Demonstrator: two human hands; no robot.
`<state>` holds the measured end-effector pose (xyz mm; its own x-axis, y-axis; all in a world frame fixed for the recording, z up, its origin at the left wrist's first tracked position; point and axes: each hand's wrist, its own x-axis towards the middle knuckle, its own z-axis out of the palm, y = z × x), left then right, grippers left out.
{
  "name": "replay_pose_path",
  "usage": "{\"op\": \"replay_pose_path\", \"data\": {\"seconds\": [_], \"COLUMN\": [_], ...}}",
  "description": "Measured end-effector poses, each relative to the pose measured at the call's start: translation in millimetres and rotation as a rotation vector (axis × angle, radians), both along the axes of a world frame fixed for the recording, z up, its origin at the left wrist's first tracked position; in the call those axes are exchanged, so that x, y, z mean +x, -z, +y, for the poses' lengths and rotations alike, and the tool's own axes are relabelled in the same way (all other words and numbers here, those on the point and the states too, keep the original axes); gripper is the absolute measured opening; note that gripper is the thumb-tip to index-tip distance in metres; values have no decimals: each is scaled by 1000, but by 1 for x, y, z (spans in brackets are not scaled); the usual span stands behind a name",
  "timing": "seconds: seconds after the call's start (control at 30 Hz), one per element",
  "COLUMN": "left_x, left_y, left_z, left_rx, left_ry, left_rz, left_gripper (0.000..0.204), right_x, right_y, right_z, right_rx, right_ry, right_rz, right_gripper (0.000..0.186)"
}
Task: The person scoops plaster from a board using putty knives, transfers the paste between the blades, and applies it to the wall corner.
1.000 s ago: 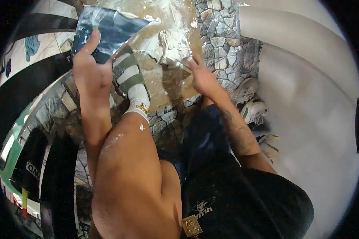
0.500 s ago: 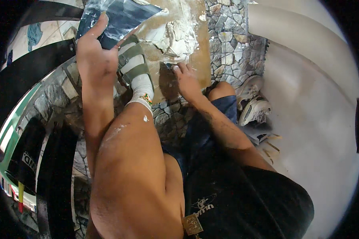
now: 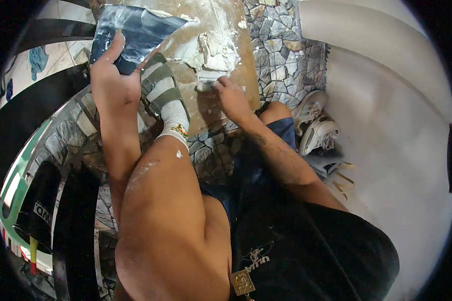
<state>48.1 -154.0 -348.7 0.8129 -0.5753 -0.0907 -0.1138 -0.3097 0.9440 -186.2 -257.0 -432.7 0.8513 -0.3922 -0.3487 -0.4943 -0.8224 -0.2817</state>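
Under the right hand [image 3: 232,98], a blade [image 3: 207,85] is partly hidden.

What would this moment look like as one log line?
left hand: holds dark sheet | right hand: holds flat blade at white paste | under paste: tan board

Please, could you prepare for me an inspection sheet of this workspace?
Surface: brown board, smeared with white, on a stone-patterned floor covering.
Job's things: white paste heaped on the board; dark blue sheet, also smeared; flat tool, mostly hidden.
Clutter: shoes to the right, beyond the board.
Hands: left hand grips the dark blue sheet, thumb on top; right hand holds the flat tool near the paste's lower edge.
Cables: nothing seen.
Surroundings: sandal on a foot at the board's left edge; pale surface at right; dark bars at left.
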Motion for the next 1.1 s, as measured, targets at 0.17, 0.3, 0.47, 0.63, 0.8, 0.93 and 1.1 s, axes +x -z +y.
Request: {"op": "replay_pose_path", "data": {"seconds": [0.17, 0.3, 0.47, 0.63, 0.8, 0.93, 1.1], "left_x": [3, -1, 1, 5, -1, 5, 10], "left_y": [16, -8, -12, -19, -3, -5, -4], "left_z": [-5, -15, -18, -20, -11, -23, -18], "left_rx": [-135, 18, -517, -575, -409, -529, -570], "left_ry": [18, 75, -350, -377, -22, -212, -308], "left_rz": [61, -57, 1027, 1164, 636, 1020, 1189], "left_gripper": [34, 31, 24, 21, 20, 22, 26], "right_x": [5, 0, -7, -6, 5, 0, 0], "right_y": [7, 11, -13, -40, -9, 1, 4], "right_z": [-8, -9, -56, -62, -14, 2, -7], "right_rx": [7, -126, 356, 621, 135, -31, 60], "right_ry": [163, -59, 63, 244, -55, -236, -320], "right_rz": [-100, -64, -60, -114, -58, 63, 79], "right_gripper": [24, 24, 29, 33, 32, 30, 27]}}
